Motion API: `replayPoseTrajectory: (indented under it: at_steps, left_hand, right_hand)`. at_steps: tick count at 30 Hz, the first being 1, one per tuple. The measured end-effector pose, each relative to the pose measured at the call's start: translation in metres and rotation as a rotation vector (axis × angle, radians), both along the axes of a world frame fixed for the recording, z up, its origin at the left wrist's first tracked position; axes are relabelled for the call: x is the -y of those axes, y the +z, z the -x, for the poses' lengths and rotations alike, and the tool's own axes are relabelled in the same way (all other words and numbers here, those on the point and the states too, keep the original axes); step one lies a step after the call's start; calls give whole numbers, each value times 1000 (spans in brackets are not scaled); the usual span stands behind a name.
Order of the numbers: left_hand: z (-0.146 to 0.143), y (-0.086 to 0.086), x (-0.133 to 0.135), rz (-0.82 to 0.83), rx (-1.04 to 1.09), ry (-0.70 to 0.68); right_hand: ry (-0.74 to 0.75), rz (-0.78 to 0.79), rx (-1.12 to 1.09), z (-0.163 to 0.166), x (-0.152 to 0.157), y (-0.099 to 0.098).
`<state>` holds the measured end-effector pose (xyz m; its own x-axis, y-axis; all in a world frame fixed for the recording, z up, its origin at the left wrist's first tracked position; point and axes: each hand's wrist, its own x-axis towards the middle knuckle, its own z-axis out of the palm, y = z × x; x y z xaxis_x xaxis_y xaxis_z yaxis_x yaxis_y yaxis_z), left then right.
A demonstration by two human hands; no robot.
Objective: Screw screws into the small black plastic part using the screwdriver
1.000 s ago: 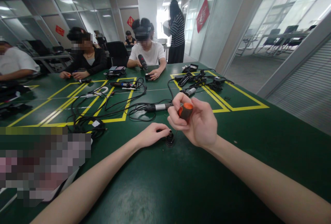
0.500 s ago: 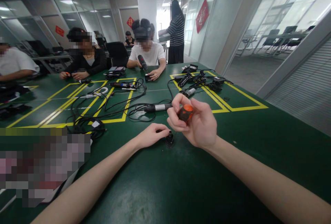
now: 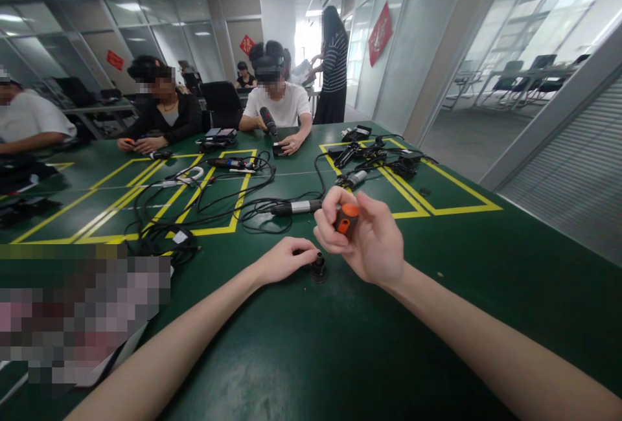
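Observation:
My right hand (image 3: pixel 367 239) is closed around a screwdriver handle (image 3: pixel 346 218), black with an orange cap, held upright above a small black cylindrical part (image 3: pixel 318 268) that stands on the green table (image 3: pixel 340 343). My left hand (image 3: pixel 284 259) rests on the table with its fingers pinched against the left side of that black part, steadying it. The screwdriver's shaft is hidden behind my fingers.
A black and silver tool with tangled black cables (image 3: pixel 286 207) lies just beyond my hands inside yellow tape squares. More black devices (image 3: pixel 374 152) lie at the far right. Several people sit along the far and left edges; one stands behind. A blurred patch covers the near left.
My right hand has turned the screwdriver handle slightly and dropped a little toward the black part. The left hand keeps its hold. The standing person has shifted.

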<state>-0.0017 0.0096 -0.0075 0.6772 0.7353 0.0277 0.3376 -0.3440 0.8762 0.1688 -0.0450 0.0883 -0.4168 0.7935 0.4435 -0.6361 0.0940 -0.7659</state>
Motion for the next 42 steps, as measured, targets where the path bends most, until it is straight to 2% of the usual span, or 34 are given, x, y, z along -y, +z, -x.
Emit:
replayPoseTrajectory:
  at_steps: [8, 16, 23, 30, 36, 42]
  left_hand:
    - [0, -2, 0, 17, -10, 19]
    - [-2, 3, 4, 14, -3, 19]
    - [-2, -1, 2, 29, -1, 17]
    - [-3, 3, 4, 16, 8, 7]
    - [-3, 2, 3, 31, 12, 10]
    - [-2, 1, 3, 34, 15, 17]
  right_hand:
    - [-22, -11, 13, 0, 1, 0]
    - [25, 20, -14, 0, 2, -3]
    - [-48, -25, 17, 0, 2, 0]
    - [18, 5, -8, -1, 3, -2]
    - [-134, -16, 2, 0, 1, 3]
    - [-44, 25, -23, 0, 3, 3]
